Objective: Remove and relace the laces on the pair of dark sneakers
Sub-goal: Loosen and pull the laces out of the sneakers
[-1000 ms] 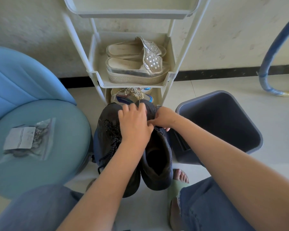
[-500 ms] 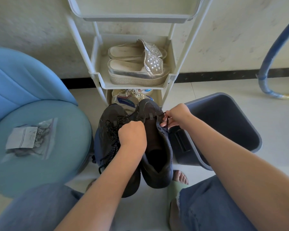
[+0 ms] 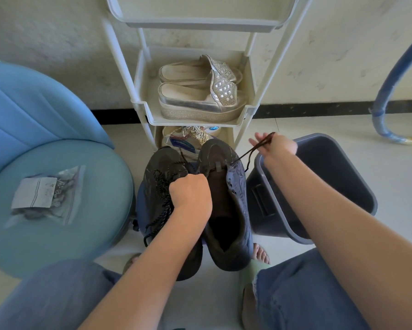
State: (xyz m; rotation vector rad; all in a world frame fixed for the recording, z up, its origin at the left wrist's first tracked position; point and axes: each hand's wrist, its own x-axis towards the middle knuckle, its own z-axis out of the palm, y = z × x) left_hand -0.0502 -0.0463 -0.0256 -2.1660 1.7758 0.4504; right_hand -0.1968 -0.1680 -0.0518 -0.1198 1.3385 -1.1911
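Note:
Two dark sneakers stand side by side on the floor between my knees. The left sneaker (image 3: 157, 170) still carries its black lace (image 3: 162, 194), loose over the tongue. The right sneaker (image 3: 233, 210) gapes open, with a dark lace (image 3: 247, 152) running from its front eyelets up to the right. My right hand (image 3: 275, 145) pinches that lace and holds it taut above the bin's rim. My left hand (image 3: 190, 194) is curled in a fist over the gap between the shoes, gripping the right sneaker's upper near the eyelets.
A white shoe rack (image 3: 245, 115) with silver platform sandals (image 3: 197, 96) stands just behind the sneakers. A grey bin (image 3: 338, 167) sits at the right. On the left a blue chair (image 3: 57, 129) holds a plastic bag (image 3: 45, 194). My bare toes (image 3: 259, 253) show beside the right sneaker.
My right hand has drawn the lace up and out to the right, away from the right sneaker. My left hand has slid back from the toe area and closed into a fist.

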